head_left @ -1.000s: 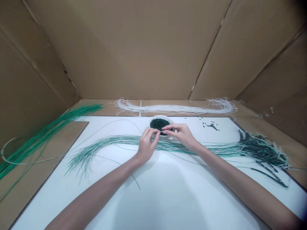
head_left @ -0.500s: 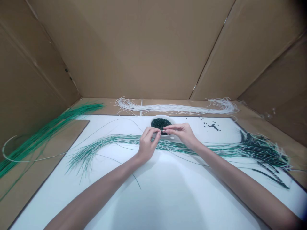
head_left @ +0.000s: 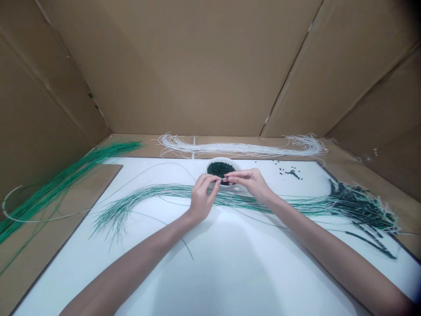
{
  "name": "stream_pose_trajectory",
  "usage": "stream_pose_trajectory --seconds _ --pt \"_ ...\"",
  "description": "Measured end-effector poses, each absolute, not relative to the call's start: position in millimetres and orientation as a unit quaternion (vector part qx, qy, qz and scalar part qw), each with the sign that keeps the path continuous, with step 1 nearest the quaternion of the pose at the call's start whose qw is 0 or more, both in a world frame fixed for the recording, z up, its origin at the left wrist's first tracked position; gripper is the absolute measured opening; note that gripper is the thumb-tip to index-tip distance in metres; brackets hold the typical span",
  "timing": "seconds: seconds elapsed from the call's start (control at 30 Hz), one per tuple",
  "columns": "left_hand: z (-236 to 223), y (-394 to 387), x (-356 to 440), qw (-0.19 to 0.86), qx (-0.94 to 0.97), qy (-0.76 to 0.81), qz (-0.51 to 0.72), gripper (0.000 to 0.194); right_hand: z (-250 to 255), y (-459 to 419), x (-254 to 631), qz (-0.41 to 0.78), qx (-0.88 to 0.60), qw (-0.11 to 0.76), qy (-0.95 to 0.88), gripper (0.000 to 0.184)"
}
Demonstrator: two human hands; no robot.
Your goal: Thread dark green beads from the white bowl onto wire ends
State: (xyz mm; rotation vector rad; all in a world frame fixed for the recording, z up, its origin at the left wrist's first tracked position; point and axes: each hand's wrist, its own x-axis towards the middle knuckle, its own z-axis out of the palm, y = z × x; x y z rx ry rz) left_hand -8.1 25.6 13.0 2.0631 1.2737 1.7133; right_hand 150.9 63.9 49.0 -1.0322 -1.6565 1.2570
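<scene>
Two hands meet just above the near part of a white bowl (head_left: 223,159) filled with dark beads (head_left: 219,168). The left hand (head_left: 202,197) pinches a thin strand (head_left: 223,178) between thumb and forefinger; the right hand (head_left: 255,182), from the right, seems to pinch its other side, fingertips pressed close. Whether a bead sits between them is too small to tell.

Little has shifted over the last second: the hands hold nearly the same place, but the bit showing between the fingertips, green a second ago, now looks pale. That may mean the strand was turned or slid in the fingers, with the fine fingertip work apparently going on at the same spot.

A bundle of green and white strands (head_left: 177,190) runs beneath the hands to dark beaded ends (head_left: 362,206) at right. Loose beads (head_left: 292,173) lie right of the bowl.
</scene>
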Motion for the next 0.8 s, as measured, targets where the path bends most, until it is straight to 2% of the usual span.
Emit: stream_pose_trajectory --seconds 0.53,0.8 --pt "12.5 25.5 -8.1 0.088 0.69 0.431 0.575 0.009 49.0 61.8 148.4 0.514 -0.404 0.411 -0.635 0.02" --pt "11.7 26.1 -8.7 0.106 0.697 0.428 0.565 0.011 47.5 59.6 145.7 0.472 -0.41 0.42 -0.657 0.021"
